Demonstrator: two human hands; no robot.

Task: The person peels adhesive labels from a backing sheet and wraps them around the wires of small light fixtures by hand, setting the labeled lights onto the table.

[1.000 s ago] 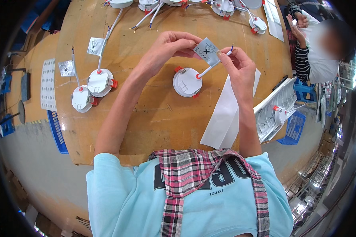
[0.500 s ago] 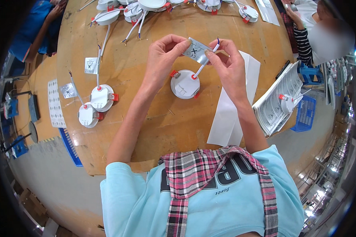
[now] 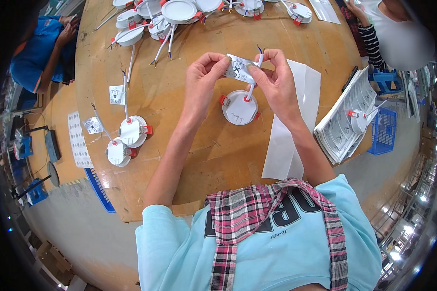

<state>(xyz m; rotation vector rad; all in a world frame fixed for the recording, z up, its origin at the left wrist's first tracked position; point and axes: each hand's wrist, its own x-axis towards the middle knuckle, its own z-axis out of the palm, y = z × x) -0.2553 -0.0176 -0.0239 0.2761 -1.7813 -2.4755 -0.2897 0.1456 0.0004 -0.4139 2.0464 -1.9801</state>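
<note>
Here's your left hand [image 3: 202,80], thumb and fingers pinched on one end of the silver label [image 3: 238,71], and your right hand [image 3: 275,83] matches it, pinching the other end right at the white cable [image 3: 250,92]. That cable drops to the round white lamp [image 3: 240,107], lying on the wooden table [image 3: 218,162] just below your hands. Off to your left sit two labelled lamps [image 3: 132,132]; a white sheet [image 3: 282,153] lies by your right forearm, and a lamp cluster [image 3: 178,10] fills the far side.
</note>
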